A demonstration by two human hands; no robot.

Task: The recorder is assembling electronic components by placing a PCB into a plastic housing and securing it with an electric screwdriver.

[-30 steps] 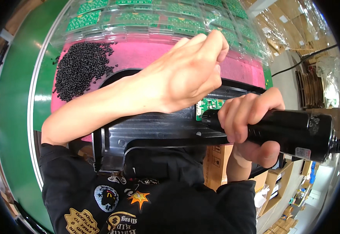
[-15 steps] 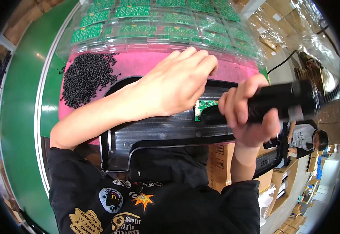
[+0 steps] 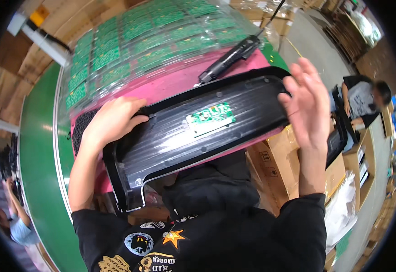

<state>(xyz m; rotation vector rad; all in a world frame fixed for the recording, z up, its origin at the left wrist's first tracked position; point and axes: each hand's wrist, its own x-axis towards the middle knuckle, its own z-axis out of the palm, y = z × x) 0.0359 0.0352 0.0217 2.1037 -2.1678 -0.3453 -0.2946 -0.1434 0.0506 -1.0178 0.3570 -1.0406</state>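
A long black plastic housing (image 3: 170,158) lies hollow side up in front of me. A small green circuit board (image 3: 213,119) sits inside it, near the middle. My left hand (image 3: 116,119) grips the housing's far rim toward its left end, fingers and thumb closed at the edge. Raised by the housing's right end, my right hand (image 3: 307,106) is empty with its fingers apart. Beyond the far rim, a black electric screwdriver (image 3: 229,59) rests on the pink mat (image 3: 173,90), its cord running up and away.
Clear plastic trays of green boards (image 3: 148,36) cover the far side of the mat. A heap of small black screws (image 3: 82,129) is partly hidden behind my left hand. Cardboard boxes (image 3: 275,167) stand at the right, near another person (image 3: 363,99). A green surface (image 3: 39,149) runs along the left.
The electric screwdriver has left my right hand and now lies on the mat beyond the housing. My left hand has moved left from above the board to the rim. The view has turned somewhat.
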